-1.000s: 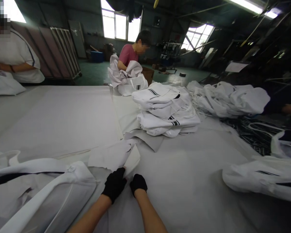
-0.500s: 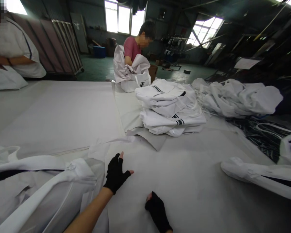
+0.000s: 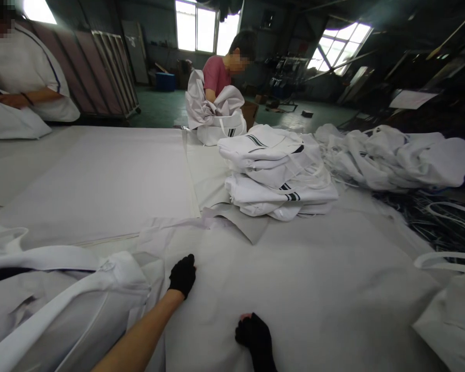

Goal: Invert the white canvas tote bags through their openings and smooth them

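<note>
My left hand (image 3: 182,277), in a black fingerless glove, is closed and rests on the pale sheet (image 3: 318,289) covering the table. No object shows in it. To its left, close to my forearm, lies a large white bag (image 3: 73,299) with wide straps and a dark opening. My right hand (image 3: 253,333), gloved the same way, is curled into a fist low in the middle, on the same sheet. Nothing sticks out of it, and its fingertips are mostly hidden.
Beyond my hands stands a stack of folded white bags (image 3: 279,173) with dark stripes. A heap of white bags (image 3: 399,155) lies at the back right. Another white bag (image 3: 455,310) is at the right edge. Two people work across the table, one handling pale fabric (image 3: 230,101).
My left hand has gone from spread fingers to closed. My right hand stays curled, almost in place. The white bag on the right has shifted toward the right edge and changed its pose.
</note>
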Demonstrator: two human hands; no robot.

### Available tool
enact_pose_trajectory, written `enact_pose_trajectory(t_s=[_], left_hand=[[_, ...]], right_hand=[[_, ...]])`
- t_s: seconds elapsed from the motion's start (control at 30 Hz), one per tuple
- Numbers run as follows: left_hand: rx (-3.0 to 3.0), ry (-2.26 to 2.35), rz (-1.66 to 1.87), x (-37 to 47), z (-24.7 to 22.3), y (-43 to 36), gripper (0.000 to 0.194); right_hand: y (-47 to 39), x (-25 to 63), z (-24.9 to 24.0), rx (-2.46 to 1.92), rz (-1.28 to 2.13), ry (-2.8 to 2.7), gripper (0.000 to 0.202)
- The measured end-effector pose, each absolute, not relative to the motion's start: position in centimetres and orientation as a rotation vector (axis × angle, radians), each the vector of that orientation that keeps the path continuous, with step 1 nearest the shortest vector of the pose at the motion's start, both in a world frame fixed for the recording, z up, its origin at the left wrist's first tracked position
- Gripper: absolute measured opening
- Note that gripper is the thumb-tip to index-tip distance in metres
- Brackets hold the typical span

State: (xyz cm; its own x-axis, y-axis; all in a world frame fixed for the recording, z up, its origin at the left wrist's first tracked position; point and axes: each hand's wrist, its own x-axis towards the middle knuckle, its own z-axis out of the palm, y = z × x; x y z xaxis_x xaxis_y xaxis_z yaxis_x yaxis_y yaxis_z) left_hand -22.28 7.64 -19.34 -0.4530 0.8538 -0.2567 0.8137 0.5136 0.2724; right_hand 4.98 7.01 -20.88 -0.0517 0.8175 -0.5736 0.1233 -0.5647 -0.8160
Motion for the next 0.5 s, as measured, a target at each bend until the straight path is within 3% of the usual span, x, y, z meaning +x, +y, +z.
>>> enact_pose_trajectory(t_s=[0.07, 0.23, 0.5], left_hand=[[1.365, 2.426, 0.159, -22.7, -19.5, 8.1, 0.047], [1.344, 2.417, 0.121, -23.1, -20.4, 9.2, 0.029], [1.516, 2.373, 0.099, -23.4, -19.9, 10.1, 0.050]], right_hand=[[8.0, 4.7, -20.8, -1.719, 1.616, -1.006, 0.036], [8.5, 4.4, -20.4, -1.777, 1.520, -1.067, 0.037], [8.4, 4.1, -19.5, -1.847, 1.416, -1.172, 0.038]])
